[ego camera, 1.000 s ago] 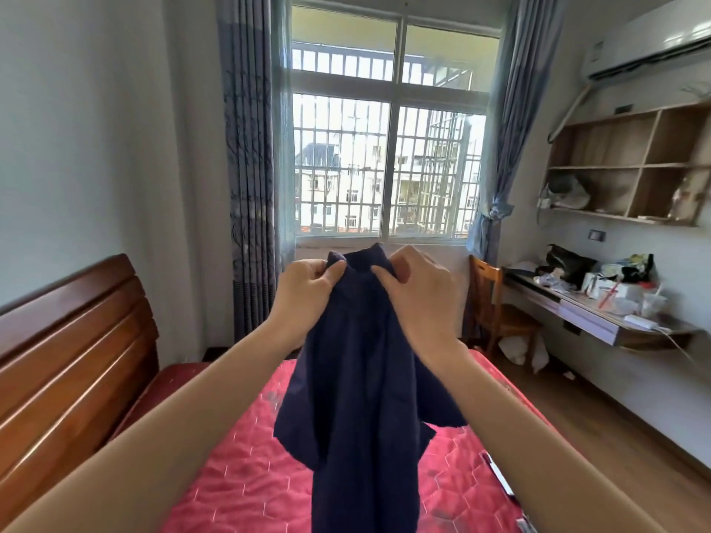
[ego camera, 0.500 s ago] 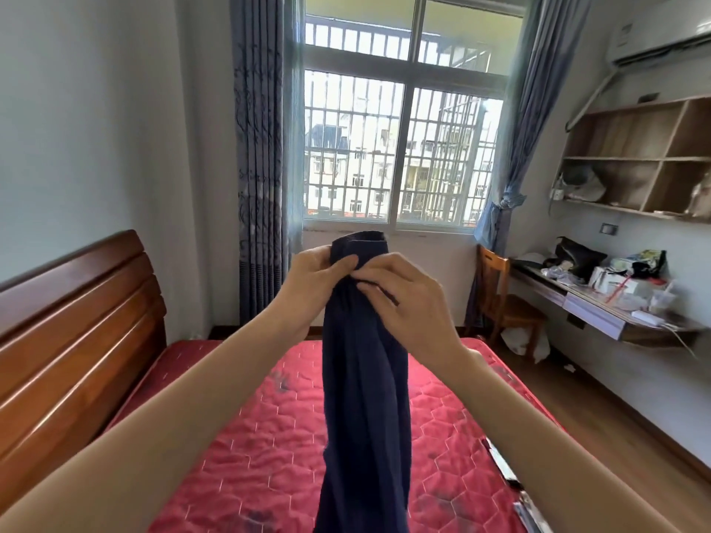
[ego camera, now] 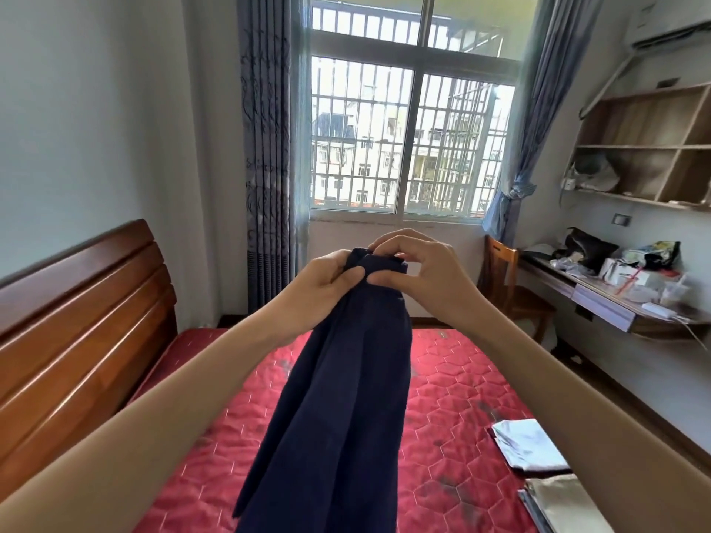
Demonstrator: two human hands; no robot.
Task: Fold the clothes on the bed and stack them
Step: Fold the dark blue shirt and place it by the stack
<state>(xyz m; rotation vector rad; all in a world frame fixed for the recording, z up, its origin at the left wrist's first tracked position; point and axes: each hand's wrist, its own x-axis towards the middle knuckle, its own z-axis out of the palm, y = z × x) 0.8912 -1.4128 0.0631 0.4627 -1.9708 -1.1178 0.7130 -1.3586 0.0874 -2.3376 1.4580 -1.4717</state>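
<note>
Forearms are reaching forward from the bottom edge, and between them a dark blue garment (ego camera: 346, 398) is hanging down in a long narrow bundle over the red bed (ego camera: 461, 409). At the near right side of the bed, a folded white piece (ego camera: 527, 444) is lying flat, and just beside it, nearer, a beige piece (ego camera: 565, 502) is lying at the frame edge. Higher up, the left hand (ego camera: 323, 278) is gripping the top edge of the dark blue garment with the thumb pressing on the front. The right hand (ego camera: 423, 271) is pinching the same edge between thumb and curled fingers, and both hands are touching each other there. Behind them the window (ego camera: 411, 140) and a cluttered table (ego camera: 600, 302) at the right are standing.

I am thinking the risk is this: the cloth is gathered unevenly, so if one pinch is slipping, the layers could fall open and the fold would be lost. Also the hanging end is out of view below, so it may drag and crease on the bed.

Compared with half a second ago, the hands are lower and the top edge is more bunched, and the folded pieces at the right are now coming into view
</note>
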